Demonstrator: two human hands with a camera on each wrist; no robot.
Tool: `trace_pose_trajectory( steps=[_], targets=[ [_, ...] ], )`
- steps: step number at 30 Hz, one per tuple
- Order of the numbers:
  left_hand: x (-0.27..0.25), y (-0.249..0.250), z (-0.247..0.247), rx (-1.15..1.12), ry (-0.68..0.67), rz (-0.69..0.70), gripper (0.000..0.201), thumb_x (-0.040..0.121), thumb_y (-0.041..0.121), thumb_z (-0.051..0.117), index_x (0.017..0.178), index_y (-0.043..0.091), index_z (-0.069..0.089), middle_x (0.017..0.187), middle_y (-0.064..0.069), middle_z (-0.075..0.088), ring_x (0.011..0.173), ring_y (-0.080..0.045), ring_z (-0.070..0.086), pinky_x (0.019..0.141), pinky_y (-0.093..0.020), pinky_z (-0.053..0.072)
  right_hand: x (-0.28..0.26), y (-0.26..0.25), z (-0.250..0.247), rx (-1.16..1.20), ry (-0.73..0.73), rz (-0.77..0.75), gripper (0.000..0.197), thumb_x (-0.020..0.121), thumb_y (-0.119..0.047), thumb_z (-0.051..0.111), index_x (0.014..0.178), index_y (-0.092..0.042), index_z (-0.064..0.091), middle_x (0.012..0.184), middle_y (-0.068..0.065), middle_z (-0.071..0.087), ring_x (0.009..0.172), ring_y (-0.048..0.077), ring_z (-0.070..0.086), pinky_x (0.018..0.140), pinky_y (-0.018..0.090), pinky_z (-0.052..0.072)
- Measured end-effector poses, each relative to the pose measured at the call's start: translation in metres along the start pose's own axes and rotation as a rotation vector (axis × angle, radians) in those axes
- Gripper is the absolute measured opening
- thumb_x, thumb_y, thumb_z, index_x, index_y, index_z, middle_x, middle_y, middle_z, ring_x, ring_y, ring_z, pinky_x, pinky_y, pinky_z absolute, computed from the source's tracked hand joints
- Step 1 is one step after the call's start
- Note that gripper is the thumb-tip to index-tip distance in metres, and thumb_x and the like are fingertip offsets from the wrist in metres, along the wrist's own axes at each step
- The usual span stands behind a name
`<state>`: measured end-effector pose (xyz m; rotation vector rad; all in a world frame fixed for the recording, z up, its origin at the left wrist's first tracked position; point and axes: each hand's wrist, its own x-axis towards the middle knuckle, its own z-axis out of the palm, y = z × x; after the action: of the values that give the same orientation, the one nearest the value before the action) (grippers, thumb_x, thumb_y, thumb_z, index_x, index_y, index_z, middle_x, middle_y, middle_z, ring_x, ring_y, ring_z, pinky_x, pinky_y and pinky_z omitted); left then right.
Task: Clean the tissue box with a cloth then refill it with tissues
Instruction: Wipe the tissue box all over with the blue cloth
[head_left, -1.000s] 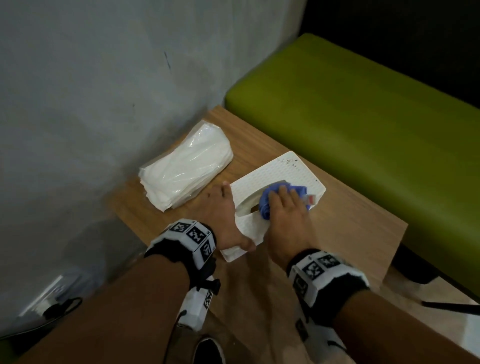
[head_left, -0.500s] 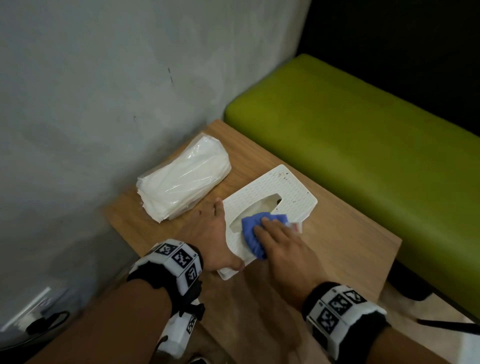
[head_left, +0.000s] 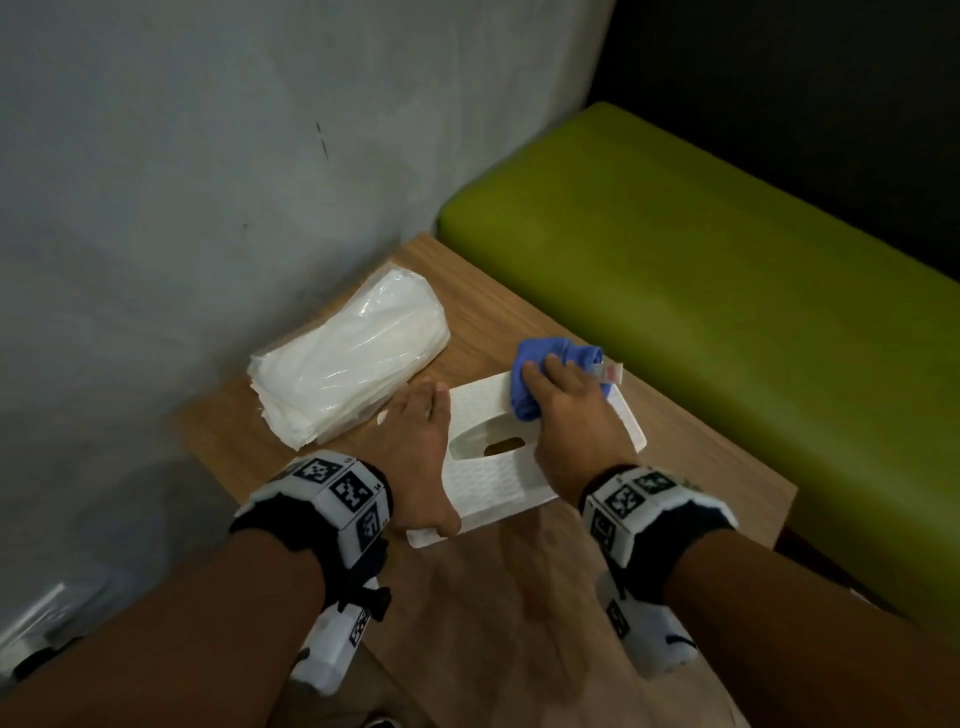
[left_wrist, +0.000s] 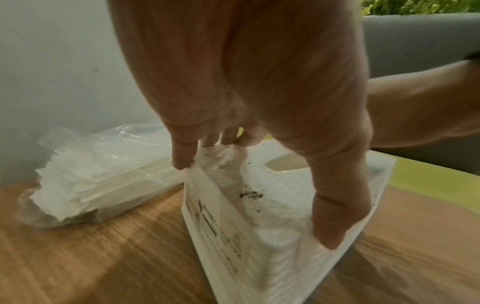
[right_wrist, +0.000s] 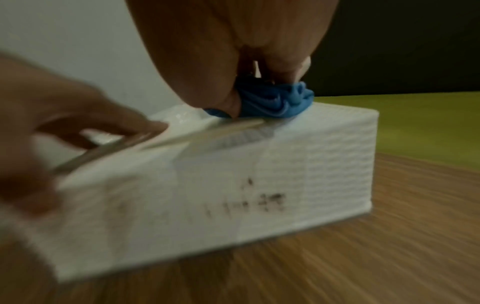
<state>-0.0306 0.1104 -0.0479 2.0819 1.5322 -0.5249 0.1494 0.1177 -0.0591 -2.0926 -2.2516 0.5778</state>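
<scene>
Box: white tissue box (head_left: 493, 478) on wooden desk (head_left: 691, 467), dark specks on its side.
Left hand (head_left: 415, 457): fingers (left_wrist: 182, 156) spread, gripping box's near-left edge.
Right hand (head_left: 566, 415): fingers bunching blue cloth (head_left: 540, 374) onto box's far end; grip blurred, probably curled.
Refill: wrapped tissues (head_left: 348, 364) beside wall.

printed lines on tissue box (left_wrist: 221, 222) side too blurred to read

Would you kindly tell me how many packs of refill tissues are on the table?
1. The tissue pack lies beside the wall, left of the tissue box; none seem hidden.
</scene>
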Motion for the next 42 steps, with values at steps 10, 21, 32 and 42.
trace_pose_trajectory(
  steps=[10, 21, 32, 42],
  targets=[
    [-0.006, 0.012, 0.009, -0.276, 0.145, -0.26, 0.124, 0.078, 0.07, 0.059, 0.153, 0.002, -0.013, 0.161, -0.017, -0.02, 0.15, -0.035, -0.003, 0.121, -0.045, 0.012, -0.003, 0.017, -0.006, 0.004, 0.073, 0.107, 0.057, 0.082, -0.007, 0.051, 0.138, -0.015, 0.047, 0.143, 0.009, 0.047, 0.124, 0.035, 0.045, 0.099, 0.043, 0.041],
    [0.016, 0.012, 0.012, -0.529, 0.227, -0.476, 0.094, 0.075, 0.052, 0.076, 0.145, 0.004, 0.035, 0.143, -0.014, 0.049, 0.128, -0.029, 0.05, 0.1, -0.034, 0.042, 0.0, -0.015, 0.003, -0.077, -0.119, -0.187, 0.065, 0.087, -0.011, 0.056, 0.147, -0.018, 0.033, 0.158, 0.008, 0.028, 0.138, 0.034, 0.031, 0.115, 0.044, 0.023],
    [0.017, 0.005, 0.008, -0.438, 0.168, -0.456, 0.112, 0.084, 0.048, 0.069, 0.153, -0.001, -0.004, 0.151, -0.018, 0.038, 0.137, -0.033, 0.039, 0.107, -0.041, 0.037, -0.003, 0.01, -0.007, -0.061, -0.033, -0.03, 0.066, 0.085, -0.005, 0.053, 0.147, -0.014, 0.032, 0.157, 0.009, 0.027, 0.141, 0.033, 0.025, 0.115, 0.043, 0.025],
    [0.02, 0.003, 0.005, -0.368, 0.12, -0.436, 0.116, 0.084, 0.052, 0.067, 0.152, 0.0, -0.012, 0.151, -0.019, 0.038, 0.135, -0.035, 0.042, 0.107, -0.043, 0.039, -0.008, 0.05, -0.015, -0.068, -0.001, 0.081, 0.063, 0.088, -0.004, 0.05, 0.147, -0.013, 0.032, 0.157, 0.012, 0.026, 0.137, 0.035, 0.034, 0.109, 0.045, 0.036]
  ],
)
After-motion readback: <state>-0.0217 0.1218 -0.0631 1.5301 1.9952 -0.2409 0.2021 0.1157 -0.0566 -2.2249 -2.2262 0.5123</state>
